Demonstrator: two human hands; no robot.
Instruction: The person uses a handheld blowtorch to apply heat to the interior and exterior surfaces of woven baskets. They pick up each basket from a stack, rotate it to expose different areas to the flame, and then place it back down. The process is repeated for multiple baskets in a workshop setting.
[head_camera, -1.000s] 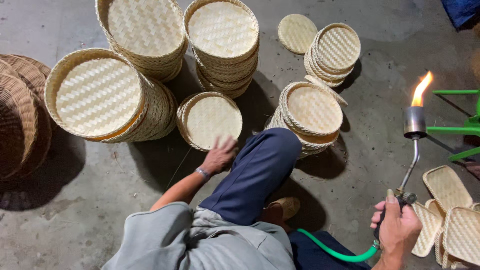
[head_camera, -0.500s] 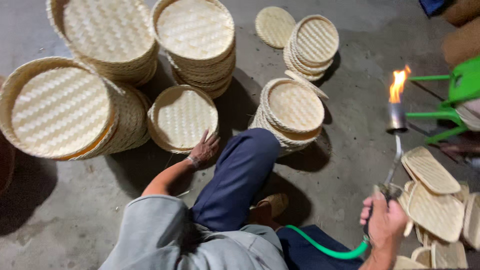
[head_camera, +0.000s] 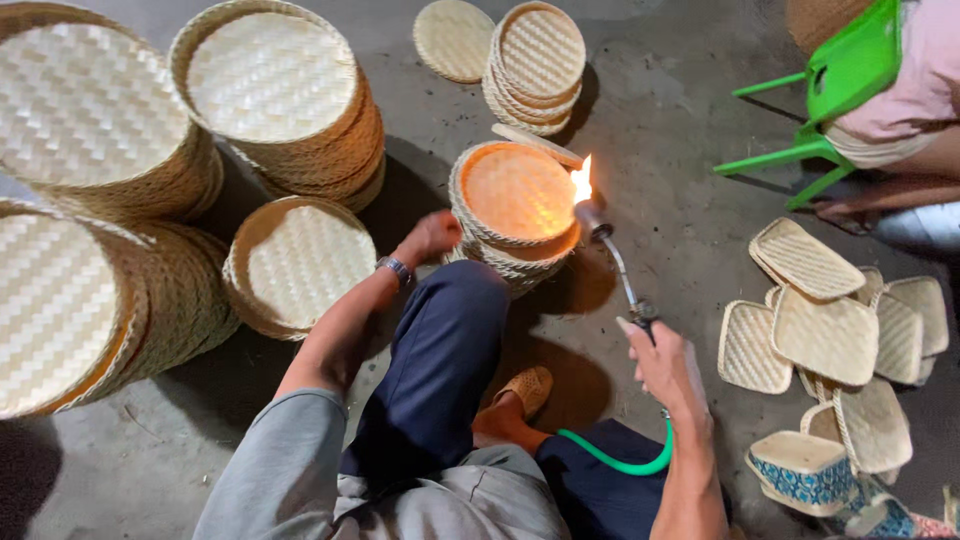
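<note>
Right hand (head_camera: 665, 365) is wrapped round the grip of a gas torch (head_camera: 612, 262), fingers clenched on it, wand angled up and away from the body so the flame (head_camera: 581, 182) licks the top tray of the round tray stack (head_camera: 515, 215) directly ahead of the knee (head_camera: 465, 290). I'd say that reach keeps heat off the trouser leg & off the green hose (head_camera: 615, 462), which loops back behind the hand, on the near side from the stack.

Left hand (head_camera: 432, 235) sits at the stack's left rim, just beside it; it's motion-blurred, so can't tell if the fingers are closed or loose, or whether they touch the rim. Prob. there to steady or turn the tray.

The lit tray: round, woven bamboo w/ a bound rim, its face glowing orange under the flame, while its neighbours stay pale straw.

Left of the stack: a lower pile of the same trays (head_camera: 300, 262), taller piles (head_camera: 275, 90) beyond. Past the stack, a smaller leaning pile (head_camera: 538, 55). Right of it, well apart, square woven trays (head_camera: 825, 335) are scattered on the concrete floor (head_camera: 680, 130), w/ a green plastic chair (head_camera: 840, 80) further off where another person sits.
</note>
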